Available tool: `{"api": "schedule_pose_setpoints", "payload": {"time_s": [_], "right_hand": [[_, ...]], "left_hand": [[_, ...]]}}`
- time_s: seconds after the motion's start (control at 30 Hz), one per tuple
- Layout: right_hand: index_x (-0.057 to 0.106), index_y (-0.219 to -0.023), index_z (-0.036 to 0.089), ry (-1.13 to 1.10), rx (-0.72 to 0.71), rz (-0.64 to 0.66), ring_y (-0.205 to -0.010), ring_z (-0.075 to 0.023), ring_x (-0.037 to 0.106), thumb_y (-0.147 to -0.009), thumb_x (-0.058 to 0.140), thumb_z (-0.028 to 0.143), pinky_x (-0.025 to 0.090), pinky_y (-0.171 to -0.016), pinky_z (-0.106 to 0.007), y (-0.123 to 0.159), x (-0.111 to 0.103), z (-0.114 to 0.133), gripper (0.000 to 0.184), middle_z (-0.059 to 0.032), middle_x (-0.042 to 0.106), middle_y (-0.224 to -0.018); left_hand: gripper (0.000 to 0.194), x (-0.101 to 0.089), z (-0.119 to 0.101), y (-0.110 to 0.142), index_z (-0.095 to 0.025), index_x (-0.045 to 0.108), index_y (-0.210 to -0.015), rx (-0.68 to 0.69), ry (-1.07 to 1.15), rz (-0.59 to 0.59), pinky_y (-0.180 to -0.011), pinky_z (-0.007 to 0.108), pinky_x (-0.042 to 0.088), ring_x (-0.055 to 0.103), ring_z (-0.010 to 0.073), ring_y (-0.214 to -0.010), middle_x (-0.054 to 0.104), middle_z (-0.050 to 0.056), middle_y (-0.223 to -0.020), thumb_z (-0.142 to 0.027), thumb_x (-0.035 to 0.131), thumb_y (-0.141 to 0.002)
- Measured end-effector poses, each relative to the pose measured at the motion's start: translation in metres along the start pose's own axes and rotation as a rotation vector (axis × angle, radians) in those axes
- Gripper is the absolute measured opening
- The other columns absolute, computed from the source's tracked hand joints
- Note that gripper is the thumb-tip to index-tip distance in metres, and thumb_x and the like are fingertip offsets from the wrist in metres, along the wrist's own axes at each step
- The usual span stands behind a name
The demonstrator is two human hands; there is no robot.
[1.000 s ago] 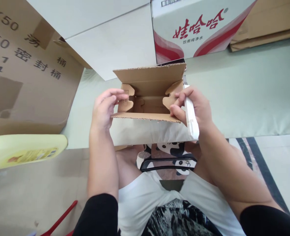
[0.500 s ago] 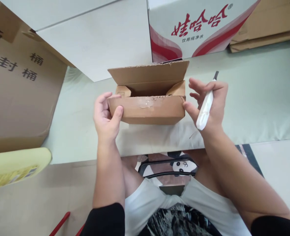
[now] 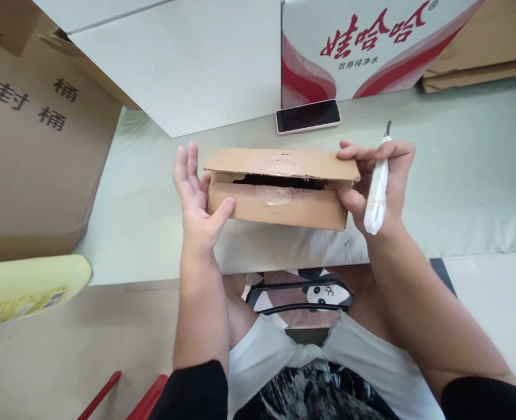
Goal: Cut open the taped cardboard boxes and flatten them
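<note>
Between my hands is a small brown cardboard box [image 3: 279,207]. Its top flap [image 3: 279,163] is folded down most of the way, leaving a dark gap along the front. Clear tape sticks to the torn front edge. My left hand [image 3: 203,207] grips the box's left end, thumb on the front face and two fingers raised. A white box cutter [image 3: 376,198] with a short metal tip is held in my right hand [image 3: 391,181]. That hand's fingertips also touch the flap and the box's right end. The inside of the box is too dark to make out.
A phone [image 3: 308,116] lies behind the box on the pale green cloth [image 3: 144,204]. White cartons [image 3: 196,70] and a red-lettered carton [image 3: 371,52] stand at the back. A large brown carton [image 3: 43,151] and a yellow container [image 3: 30,286] are at left.
The raised flap has come down toward me over the opening. My right fingers have moved onto it, the box has shifted right, and the phone behind is uncovered.
</note>
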State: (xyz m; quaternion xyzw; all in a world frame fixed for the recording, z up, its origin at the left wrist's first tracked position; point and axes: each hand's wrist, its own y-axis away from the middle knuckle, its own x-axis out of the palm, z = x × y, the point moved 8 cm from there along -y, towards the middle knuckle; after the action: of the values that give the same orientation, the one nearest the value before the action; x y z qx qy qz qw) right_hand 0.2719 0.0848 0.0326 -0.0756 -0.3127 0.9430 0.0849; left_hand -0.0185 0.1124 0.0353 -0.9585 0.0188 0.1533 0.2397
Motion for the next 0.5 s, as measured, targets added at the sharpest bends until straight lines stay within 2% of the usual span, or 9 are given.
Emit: {"api": "schedule_pose_setpoints", "payload": {"time_s": [0.17, 0.3, 0.4, 0.5], "right_hand": [[0.041, -0.104, 0.033, -0.060, -0.046, -0.030, -0.105, -0.0232, 0.072, -0.084, 0.070, 0.068, 0.040, -0.124, -0.061, 0.003, -0.006, 0.000, 0.049, 0.0010, 0.071, -0.100], [0.041, -0.103, 0.033, -0.062, -0.042, -0.052, -0.095, -0.0206, 0.074, -0.091, 0.065, 0.062, 0.044, -0.121, -0.058, 0.003, -0.010, -0.001, 0.040, 0.0026, 0.071, -0.093], [0.039, -0.103, 0.033, 0.025, 0.039, -0.040, -0.109, -0.0228, 0.074, -0.088, 0.072, 0.058, 0.046, -0.119, -0.058, 0.005, -0.009, -0.007, 0.044, -0.0002, 0.073, -0.102], [0.039, -0.108, 0.034, 0.013, 0.105, -0.033, -0.128, -0.0270, 0.067, -0.088, 0.069, 0.064, 0.051, -0.110, -0.059, 0.011, -0.009, -0.017, 0.047, -0.0062, 0.071, -0.127]], "left_hand": [[0.050, 0.003, -0.006, 0.001, -0.044, 0.062, -0.140, 0.056, 0.000, 0.080, -0.131, 0.057, 0.029, 0.038, 0.0345, -0.157, 0.049, 0.001, -0.162, -0.053, 0.071, -0.092], [0.044, 0.001, -0.006, 0.000, -0.035, 0.075, -0.125, 0.017, -0.103, 0.062, -0.130, 0.058, 0.032, 0.047, 0.0366, -0.150, 0.060, 0.005, -0.149, -0.060, 0.070, -0.090], [0.043, 0.001, -0.006, -0.001, -0.034, 0.077, -0.123, 0.006, -0.126, 0.040, -0.129, 0.057, 0.034, 0.049, 0.0363, -0.148, 0.061, 0.006, -0.147, -0.061, 0.068, -0.090], [0.042, 0.001, -0.003, -0.002, -0.034, 0.077, -0.121, -0.008, -0.117, 0.017, -0.129, 0.057, 0.034, 0.050, 0.0358, -0.148, 0.061, 0.006, -0.147, -0.060, 0.069, -0.090]]}}
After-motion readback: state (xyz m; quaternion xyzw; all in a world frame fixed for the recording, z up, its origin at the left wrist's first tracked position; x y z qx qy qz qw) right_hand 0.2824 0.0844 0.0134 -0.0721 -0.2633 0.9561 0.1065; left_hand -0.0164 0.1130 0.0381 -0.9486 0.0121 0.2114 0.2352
